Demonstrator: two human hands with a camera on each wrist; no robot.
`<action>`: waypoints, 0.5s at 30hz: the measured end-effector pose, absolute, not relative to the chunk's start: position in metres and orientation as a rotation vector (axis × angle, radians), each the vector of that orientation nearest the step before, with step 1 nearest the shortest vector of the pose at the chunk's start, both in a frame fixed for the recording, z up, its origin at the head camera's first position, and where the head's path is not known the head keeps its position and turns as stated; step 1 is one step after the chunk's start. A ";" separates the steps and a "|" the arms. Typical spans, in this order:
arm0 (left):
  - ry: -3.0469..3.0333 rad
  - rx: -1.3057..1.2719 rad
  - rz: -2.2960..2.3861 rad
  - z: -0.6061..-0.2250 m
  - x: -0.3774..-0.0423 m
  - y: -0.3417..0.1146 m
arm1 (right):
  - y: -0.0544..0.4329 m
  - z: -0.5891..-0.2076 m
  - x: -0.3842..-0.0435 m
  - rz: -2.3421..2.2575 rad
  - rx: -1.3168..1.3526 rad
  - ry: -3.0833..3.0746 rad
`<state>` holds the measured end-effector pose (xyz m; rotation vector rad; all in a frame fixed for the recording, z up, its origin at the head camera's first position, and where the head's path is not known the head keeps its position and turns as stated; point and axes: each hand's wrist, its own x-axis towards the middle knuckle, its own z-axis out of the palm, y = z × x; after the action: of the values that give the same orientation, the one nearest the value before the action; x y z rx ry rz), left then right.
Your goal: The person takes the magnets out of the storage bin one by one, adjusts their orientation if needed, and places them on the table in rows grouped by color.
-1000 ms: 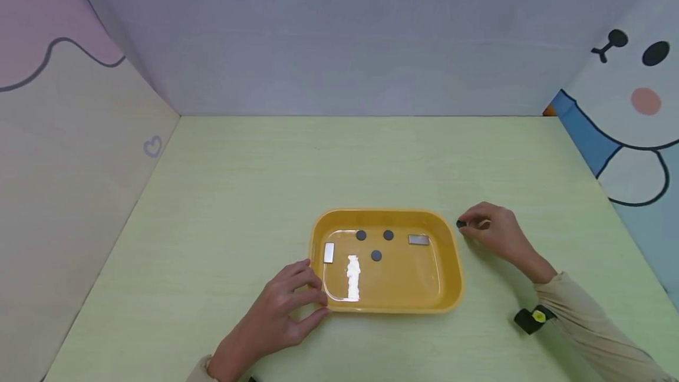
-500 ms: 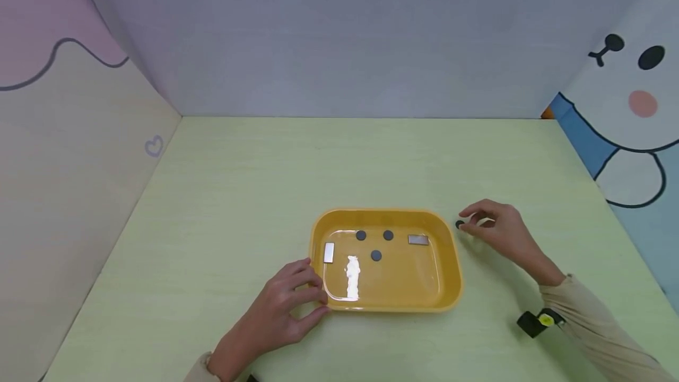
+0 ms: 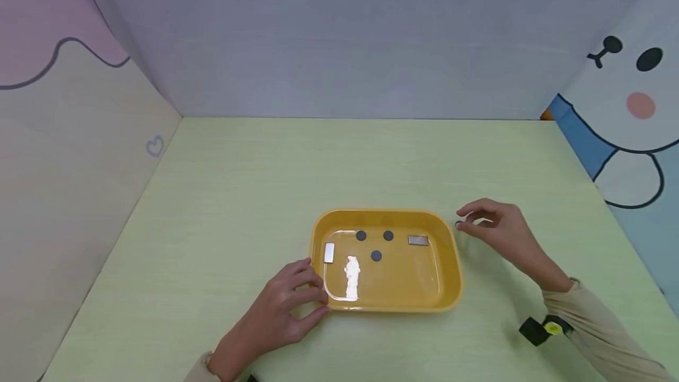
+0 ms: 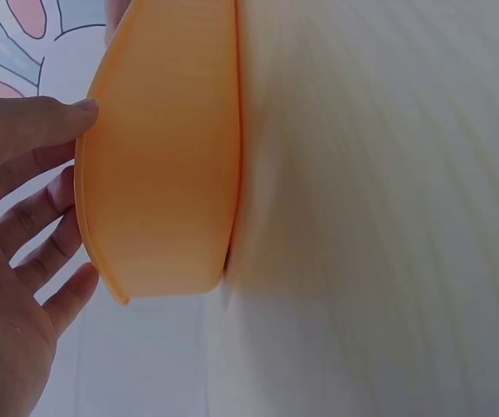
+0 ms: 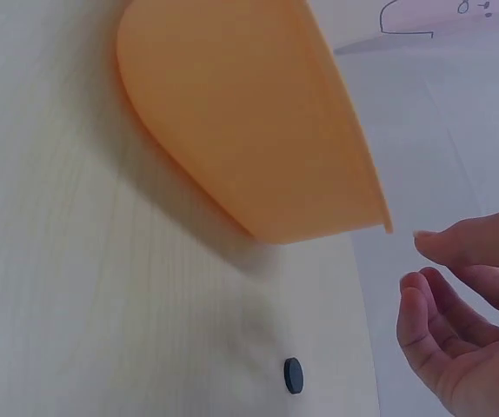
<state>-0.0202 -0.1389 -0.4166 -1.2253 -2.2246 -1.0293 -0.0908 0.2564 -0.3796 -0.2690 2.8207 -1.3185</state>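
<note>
A shallow yellow tray [image 3: 392,305] stands on the table. My left hand [image 3: 278,305] holds its near left corner, fingertips at the rim and thumb at the front edge. In the left wrist view the thumb [image 4: 80,113] and fingers lie along that rim. Inside the tray are dark round discs [image 3: 376,256], a silver rectangular plate [image 3: 329,253] and another rectangular plate [image 3: 418,240]. My right hand [image 3: 501,229] hovers just right of the tray, thumb and index finger apart. Below it a small black disc [image 5: 294,375] lies on the table, mostly hidden by the thumb in the head view.
The pale green table [image 3: 239,193] meets a plain wall [image 3: 339,46] at the back and printed side panels left and right. A black strap with a yellow-green part [image 3: 553,328] is on the right wrist.
My right thumb and index finger have parted, and the hand has risen slightly from the black disc. The left hand and the tray have stayed put.
</note>
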 end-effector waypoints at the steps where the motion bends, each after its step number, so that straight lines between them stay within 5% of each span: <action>1: -2.224 -1.224 -1.029 -0.417 -0.020 -0.139 | 0.255 -0.378 -0.090 -1.327 -0.272 2.816; 15: -2.221 -1.212 -1.056 -0.423 -0.021 -0.140 | 0.240 -0.362 -0.080 -1.511 -0.304 2.658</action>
<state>-0.0208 -0.1399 -0.4228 -1.2122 -2.2209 -1.0555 -0.0803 0.2403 -0.3619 -0.3044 2.6575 -1.5107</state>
